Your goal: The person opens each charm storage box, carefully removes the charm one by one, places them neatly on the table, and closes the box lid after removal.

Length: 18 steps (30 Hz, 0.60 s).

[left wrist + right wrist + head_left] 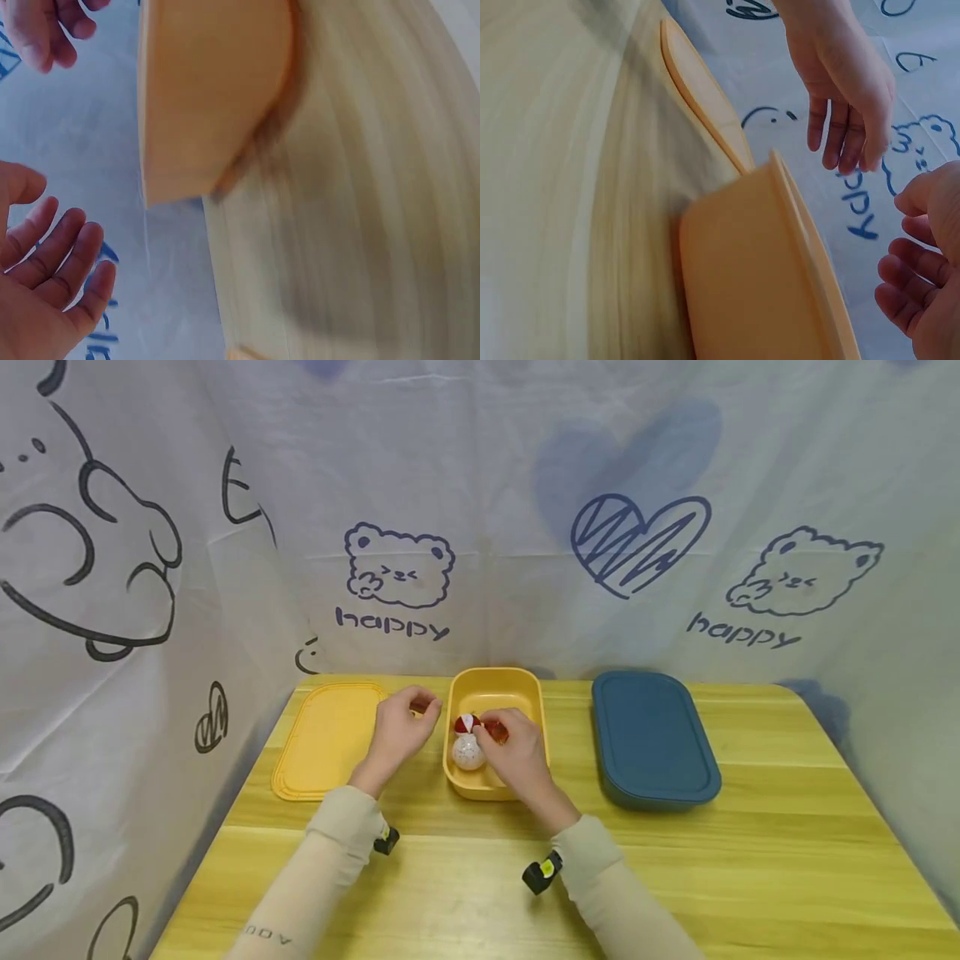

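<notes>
Two bare hands work at a single yellow box point(480, 791) on a wood-grain table point(450, 893). The right hand point(516, 747) is over the box, its fingers loosely bent and thumb apart, with nothing seen in its grasp in the right wrist view; the left hand point(405, 727) hangs beside the box's left side, half open with fingers gently curved and holding nothing. Three items show inside the box: one white speckled ball point(468, 753), one red-and-white ball point(465, 722) just behind it, and one amber-red object point(497, 732) partly hidden by the right hand. One flat yellow lid point(326, 743) lies to the left, partly behind the left hand, and one dark blue lidded container point(656, 743) stands to the right. Two bear drawings, each above the word "happy," mark the white cloth point(510, 593) behind.
</notes>
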Each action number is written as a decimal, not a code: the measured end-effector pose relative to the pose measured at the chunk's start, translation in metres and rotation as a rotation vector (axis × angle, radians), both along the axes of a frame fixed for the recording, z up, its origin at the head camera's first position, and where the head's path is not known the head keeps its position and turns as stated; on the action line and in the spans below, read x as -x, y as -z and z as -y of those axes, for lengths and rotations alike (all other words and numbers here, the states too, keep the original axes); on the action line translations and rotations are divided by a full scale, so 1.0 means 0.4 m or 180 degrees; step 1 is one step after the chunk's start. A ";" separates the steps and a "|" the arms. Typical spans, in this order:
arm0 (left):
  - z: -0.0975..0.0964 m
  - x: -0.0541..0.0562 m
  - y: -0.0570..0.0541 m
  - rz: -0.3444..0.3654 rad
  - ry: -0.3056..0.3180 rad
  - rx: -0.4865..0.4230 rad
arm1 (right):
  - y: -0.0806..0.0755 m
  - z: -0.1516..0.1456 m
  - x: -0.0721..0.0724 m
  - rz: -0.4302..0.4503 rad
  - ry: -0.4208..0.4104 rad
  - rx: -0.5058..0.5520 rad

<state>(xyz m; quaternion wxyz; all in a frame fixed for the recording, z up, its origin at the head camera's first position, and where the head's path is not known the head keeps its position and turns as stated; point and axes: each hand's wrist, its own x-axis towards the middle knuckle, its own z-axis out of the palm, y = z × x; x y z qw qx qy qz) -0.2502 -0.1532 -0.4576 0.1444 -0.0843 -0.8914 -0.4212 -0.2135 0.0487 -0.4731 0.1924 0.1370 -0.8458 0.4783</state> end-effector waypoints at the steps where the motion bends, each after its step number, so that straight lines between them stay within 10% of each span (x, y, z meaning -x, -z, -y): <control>1: -0.014 0.001 0.000 0.0009 0.0037 -0.0035 | -0.001 -0.012 0.000 0.0017 0.0022 -0.0021; 18: -0.215 -0.004 0.004 0.0142 0.0642 -0.0427 | -0.003 -0.233 -0.001 0.0186 0.0489 -0.0163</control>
